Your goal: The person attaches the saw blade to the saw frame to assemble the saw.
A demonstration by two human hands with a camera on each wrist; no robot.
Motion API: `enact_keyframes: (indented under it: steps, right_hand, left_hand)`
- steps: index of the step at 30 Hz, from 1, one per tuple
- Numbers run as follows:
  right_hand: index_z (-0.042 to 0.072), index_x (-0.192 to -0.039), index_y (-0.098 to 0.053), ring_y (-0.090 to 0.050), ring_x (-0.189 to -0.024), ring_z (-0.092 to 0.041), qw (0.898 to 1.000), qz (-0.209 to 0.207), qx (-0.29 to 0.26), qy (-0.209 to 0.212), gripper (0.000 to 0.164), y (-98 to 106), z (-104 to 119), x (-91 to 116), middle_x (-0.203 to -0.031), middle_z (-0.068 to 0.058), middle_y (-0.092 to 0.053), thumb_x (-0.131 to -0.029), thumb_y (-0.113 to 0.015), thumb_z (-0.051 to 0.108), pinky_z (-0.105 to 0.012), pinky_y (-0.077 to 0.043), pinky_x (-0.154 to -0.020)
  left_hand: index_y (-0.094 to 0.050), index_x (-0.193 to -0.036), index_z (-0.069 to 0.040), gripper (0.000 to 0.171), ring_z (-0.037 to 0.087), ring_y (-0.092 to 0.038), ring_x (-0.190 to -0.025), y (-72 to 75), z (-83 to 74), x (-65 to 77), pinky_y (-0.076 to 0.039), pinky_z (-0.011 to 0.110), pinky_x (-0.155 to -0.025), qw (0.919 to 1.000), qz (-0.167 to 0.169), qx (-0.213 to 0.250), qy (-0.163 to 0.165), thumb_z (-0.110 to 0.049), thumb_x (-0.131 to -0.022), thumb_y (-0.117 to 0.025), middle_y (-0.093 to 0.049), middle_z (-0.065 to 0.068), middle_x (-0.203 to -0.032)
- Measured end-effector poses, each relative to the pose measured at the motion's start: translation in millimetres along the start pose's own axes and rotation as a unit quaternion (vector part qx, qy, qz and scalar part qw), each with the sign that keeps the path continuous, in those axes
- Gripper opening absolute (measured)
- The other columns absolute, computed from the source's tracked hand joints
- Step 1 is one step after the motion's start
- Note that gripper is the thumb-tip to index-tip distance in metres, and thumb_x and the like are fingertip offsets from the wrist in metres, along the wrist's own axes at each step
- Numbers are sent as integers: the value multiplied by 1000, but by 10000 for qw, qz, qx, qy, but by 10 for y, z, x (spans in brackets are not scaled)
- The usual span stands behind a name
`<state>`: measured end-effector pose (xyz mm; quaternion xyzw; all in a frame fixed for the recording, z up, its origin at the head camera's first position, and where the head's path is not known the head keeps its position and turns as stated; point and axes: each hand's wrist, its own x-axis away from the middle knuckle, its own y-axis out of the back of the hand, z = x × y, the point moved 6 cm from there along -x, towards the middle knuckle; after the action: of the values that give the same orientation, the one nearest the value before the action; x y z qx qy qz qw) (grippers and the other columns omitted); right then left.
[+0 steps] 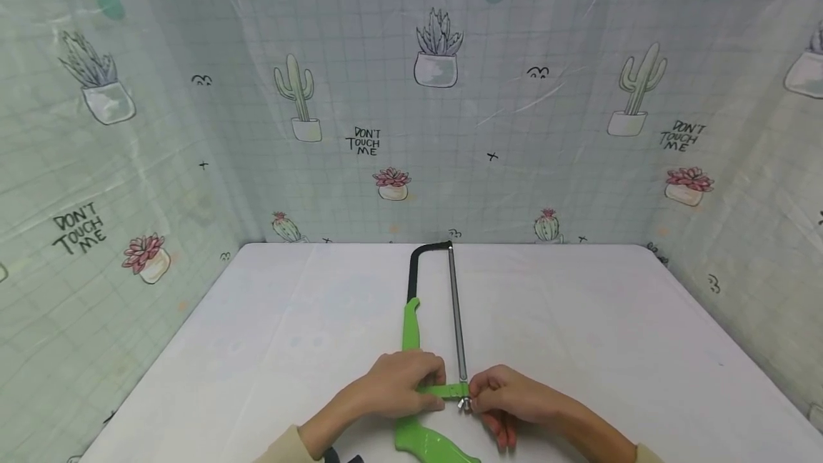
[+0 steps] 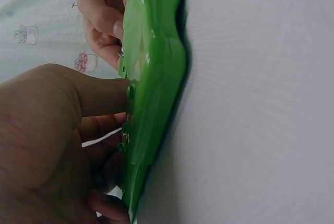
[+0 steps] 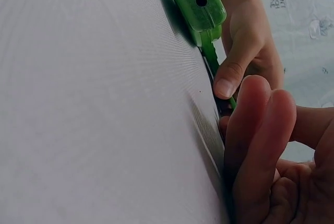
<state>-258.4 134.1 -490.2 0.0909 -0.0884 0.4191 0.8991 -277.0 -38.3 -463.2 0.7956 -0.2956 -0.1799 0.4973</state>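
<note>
A hacksaw point(image 1: 410, 324) lies on the white table, its green handle point(image 1: 432, 443) toward me and its black front bow point(image 1: 414, 274) pointing away. The grey blade point(image 1: 457, 306) runs along its right side to a silver wing nut point(image 1: 464, 404) at the near end. My left hand point(image 1: 405, 383) grips the green frame, thumb and fingers about the short crossbar. With thumb and index finger, my right hand point(image 1: 514, 399) pinches at the wing nut; the fingertips partly hide it. The right wrist view shows the butt of the handle point(image 3: 195, 4) with a dark hole.
At the table's near edge, left of the handle, a dark object point(image 1: 341, 456) is partly in view. A cloth point(image 1: 495, 113) printed with cacti hangs behind the white table point(image 1: 579, 306) and along both its sides.
</note>
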Motion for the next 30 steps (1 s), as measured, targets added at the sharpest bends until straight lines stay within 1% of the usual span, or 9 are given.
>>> enact_keyframes:
  steps: [9,14,18,23,30]
  right_hand:
    - [3,-93,-58,-61,-45,-4,10000,32,-65,49,7,-35,-5,-17,-58,4,-58,-95,-54,8,-19,-46,-42]
    - [1,-94,-57,-60,-45,-3,10000,40,-18,64,8,-27,-2,-8,-58,4,-58,-95,-53,7,-19,-45,-42]
    - [1,-94,-57,-60,-46,-3,9999,87,-61,74,7,-28,-7,-2,-59,5,-58,-95,-53,7,-19,-46,-42]
    - [3,-93,-58,-61,-46,-4,10000,-12,-35,-4,7,-11,-4,0,-59,4,-58,-94,-54,9,-19,-46,-42]
    - [2,-93,-59,-61,-46,-5,10000,-94,29,-9,10,-13,10,10,-59,3,-57,-95,-54,10,-20,-46,-41]
  left_hand:
    - [-64,-95,-33,17,-1,-49,-79,11,-1,41,-39,23,-68,10000,69,-6,67,-43,-88,-76,-54,-20,-85]
    - [-64,-96,-33,18,-1,-49,-79,7,-2,30,-39,24,-68,10000,51,1,3,-43,-88,-76,-53,-20,-85]
    - [-64,-96,-33,18,-1,-49,-79,-5,2,18,-39,23,-68,10000,87,-10,19,-43,-88,-76,-53,-20,-85]
    - [-63,-96,-33,18,-1,-48,-79,11,-13,15,-39,23,-67,10000,82,-24,28,-43,-89,-76,-53,-20,-85]
    - [-64,-96,-33,17,-1,-48,-80,8,-17,19,-39,23,-68,9999,113,-48,85,-44,-89,-75,-53,-20,-85]
